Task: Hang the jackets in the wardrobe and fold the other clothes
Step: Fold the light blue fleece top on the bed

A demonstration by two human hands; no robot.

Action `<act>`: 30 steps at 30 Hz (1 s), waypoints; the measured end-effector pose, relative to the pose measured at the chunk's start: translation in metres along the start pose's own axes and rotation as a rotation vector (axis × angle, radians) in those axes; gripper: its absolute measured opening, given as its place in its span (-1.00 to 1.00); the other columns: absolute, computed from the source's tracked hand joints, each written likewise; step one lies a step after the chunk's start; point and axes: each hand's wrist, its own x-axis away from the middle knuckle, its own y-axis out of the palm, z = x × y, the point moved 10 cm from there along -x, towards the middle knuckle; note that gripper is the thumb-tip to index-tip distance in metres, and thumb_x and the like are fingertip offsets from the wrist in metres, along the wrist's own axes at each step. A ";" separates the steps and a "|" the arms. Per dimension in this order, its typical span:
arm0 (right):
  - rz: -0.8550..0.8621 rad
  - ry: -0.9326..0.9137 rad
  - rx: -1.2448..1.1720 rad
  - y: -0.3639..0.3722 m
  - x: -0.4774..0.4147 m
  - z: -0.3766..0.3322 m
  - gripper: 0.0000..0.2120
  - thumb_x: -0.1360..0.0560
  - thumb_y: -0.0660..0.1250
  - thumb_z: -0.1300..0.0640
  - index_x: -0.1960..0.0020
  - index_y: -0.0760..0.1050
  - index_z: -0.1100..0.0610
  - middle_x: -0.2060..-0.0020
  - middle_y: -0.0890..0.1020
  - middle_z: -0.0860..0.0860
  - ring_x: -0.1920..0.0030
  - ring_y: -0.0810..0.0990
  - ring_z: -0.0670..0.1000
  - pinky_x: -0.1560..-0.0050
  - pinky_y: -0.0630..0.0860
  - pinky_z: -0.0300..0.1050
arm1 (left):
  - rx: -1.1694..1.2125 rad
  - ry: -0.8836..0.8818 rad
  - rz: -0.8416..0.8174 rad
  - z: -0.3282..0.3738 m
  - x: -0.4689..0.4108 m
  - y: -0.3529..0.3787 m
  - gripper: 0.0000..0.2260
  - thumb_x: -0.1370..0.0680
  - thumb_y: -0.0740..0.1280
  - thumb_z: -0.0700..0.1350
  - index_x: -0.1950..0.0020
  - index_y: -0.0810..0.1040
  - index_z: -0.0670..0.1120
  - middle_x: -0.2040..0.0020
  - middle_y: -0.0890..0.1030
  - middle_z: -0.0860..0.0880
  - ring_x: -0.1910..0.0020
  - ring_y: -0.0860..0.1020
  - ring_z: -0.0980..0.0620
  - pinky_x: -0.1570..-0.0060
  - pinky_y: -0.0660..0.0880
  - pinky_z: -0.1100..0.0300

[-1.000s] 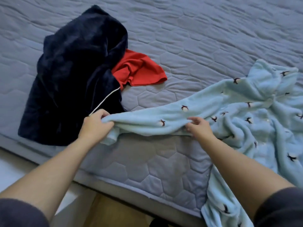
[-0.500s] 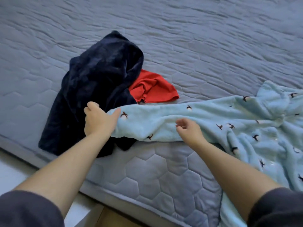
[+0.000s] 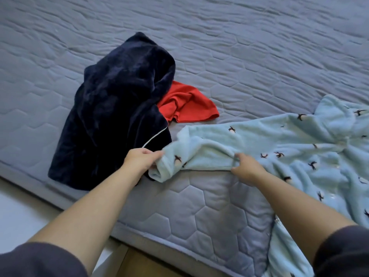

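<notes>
I grip the pale blue fleece garment (image 3: pixel 279 148) on the quilted mattress (image 3: pixel 219 56).
My left hand (image 3: pixel 139 158) pinches its end, my right hand (image 3: pixel 246 168) bunches a fold; navy fleece jacket (image 3: pixel 119 108) alongside.

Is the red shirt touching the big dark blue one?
Touching. The head view shows the dark blue garment lying over the left edge of the red shirt.
</notes>
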 end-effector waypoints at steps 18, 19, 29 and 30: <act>0.014 -0.674 0.083 0.013 0.023 -0.197 -0.37 -0.49 0.24 0.19 -0.50 0.14 -0.10 -0.45 0.29 -0.08 -0.51 0.06 0.05 -0.44 0.08 0.15 | -0.734 0.697 -0.012 0.002 0.030 0.024 -0.86 -0.46 0.33 -0.02 0.01 0.51 -0.01 0.09 0.44 0.06 0.13 0.52 -0.03 0.16 0.39 0.09; -0.011 -0.689 0.189 0.015 0.020 -0.207 -0.45 -0.48 0.26 0.15 -0.44 0.26 -0.10 -0.40 0.36 -0.08 -0.48 0.12 0.06 -0.43 0.07 0.17 | -0.706 0.711 -0.028 0.002 0.031 0.023 -0.83 -0.46 0.34 -0.01 -0.02 0.50 0.00 0.04 0.45 0.08 0.10 0.52 0.00 0.13 0.41 0.09; 0.076 -0.873 0.633 0.032 0.022 -0.216 -0.81 -0.54 0.17 0.17 -0.14 0.41 0.07 0.05 0.57 0.06 -0.05 0.52 0.16 -0.05 0.42 0.02 | -1.148 0.656 0.002 -0.052 0.029 0.064 -0.41 -0.48 0.30 0.15 -0.42 0.22 -0.03 -0.25 0.34 -0.01 -0.16 0.39 -0.06 -0.02 0.33 0.06; 0.088 -0.816 0.468 0.021 0.018 -0.211 -0.83 -0.56 0.16 0.18 -0.14 0.40 0.10 0.16 0.55 0.10 0.05 0.54 0.20 0.07 0.45 0.04 | -1.062 0.645 0.071 -0.049 0.028 0.063 -0.51 -0.51 0.28 0.11 -0.37 0.29 -0.05 -0.22 0.38 -0.03 -0.14 0.42 -0.08 0.03 0.33 0.07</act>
